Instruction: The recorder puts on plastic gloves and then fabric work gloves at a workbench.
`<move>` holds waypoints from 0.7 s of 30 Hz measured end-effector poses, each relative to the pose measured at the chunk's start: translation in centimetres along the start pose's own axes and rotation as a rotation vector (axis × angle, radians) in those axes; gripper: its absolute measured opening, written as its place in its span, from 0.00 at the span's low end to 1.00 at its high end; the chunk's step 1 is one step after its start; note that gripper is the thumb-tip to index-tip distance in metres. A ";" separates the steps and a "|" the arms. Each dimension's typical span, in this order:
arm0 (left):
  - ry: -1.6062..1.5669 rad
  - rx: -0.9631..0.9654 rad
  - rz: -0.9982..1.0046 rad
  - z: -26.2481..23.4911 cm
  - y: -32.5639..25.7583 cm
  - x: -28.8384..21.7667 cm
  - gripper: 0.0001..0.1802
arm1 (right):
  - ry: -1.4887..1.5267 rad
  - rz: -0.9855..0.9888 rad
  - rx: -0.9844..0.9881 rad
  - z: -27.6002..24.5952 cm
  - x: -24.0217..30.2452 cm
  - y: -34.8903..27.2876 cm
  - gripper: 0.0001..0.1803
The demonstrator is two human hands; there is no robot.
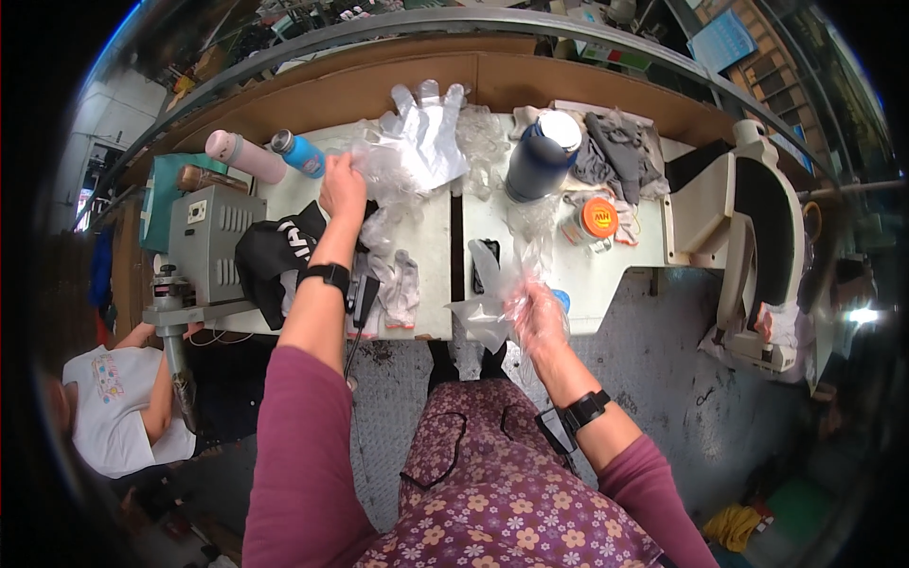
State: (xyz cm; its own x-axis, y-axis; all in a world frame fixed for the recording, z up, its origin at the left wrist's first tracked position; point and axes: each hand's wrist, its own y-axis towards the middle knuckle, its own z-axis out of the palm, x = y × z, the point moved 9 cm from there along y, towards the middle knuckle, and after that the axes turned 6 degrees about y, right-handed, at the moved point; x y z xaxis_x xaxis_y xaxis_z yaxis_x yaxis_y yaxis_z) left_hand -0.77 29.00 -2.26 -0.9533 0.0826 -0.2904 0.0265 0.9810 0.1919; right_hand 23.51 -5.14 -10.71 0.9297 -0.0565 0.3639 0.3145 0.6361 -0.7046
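A thin clear plastic glove is held in the closed right hand, near the table edge. Just beyond it a black phone is laid by the gap between the tables. Farther off, crinkly clear plastic is pinched in the closed left hand. Past that hand, a blue bottle and a big clear glove are seen. A dark flask is stood to its right.

Clear plastic gloves lie heaped, crumpled, on the white table; another glove hangs limp.
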 end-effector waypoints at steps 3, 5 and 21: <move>0.023 -0.063 -0.042 0.3 3.6 2.3 0.11 | -0.010 -0.010 0.055 1.7 -0.7 0.0 0.06; -0.019 0.055 0.029 2.4 4.9 2.4 0.17 | -0.050 0.005 0.023 2.3 -1.4 0.3 0.07; -1.379 0.769 -0.587 -0.7 -21.1 -4.1 0.38 | 0.039 0.090 0.162 11.3 -4.7 2.5 0.07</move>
State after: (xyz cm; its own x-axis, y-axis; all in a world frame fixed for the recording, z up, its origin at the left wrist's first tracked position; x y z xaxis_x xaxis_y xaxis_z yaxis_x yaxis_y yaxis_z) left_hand 2.37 7.86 -4.50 0.0584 -0.6268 -0.7769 0.3154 0.7500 -0.5814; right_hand 17.80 5.42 -7.33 0.9603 -0.0219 0.2780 0.1981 0.7551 -0.6250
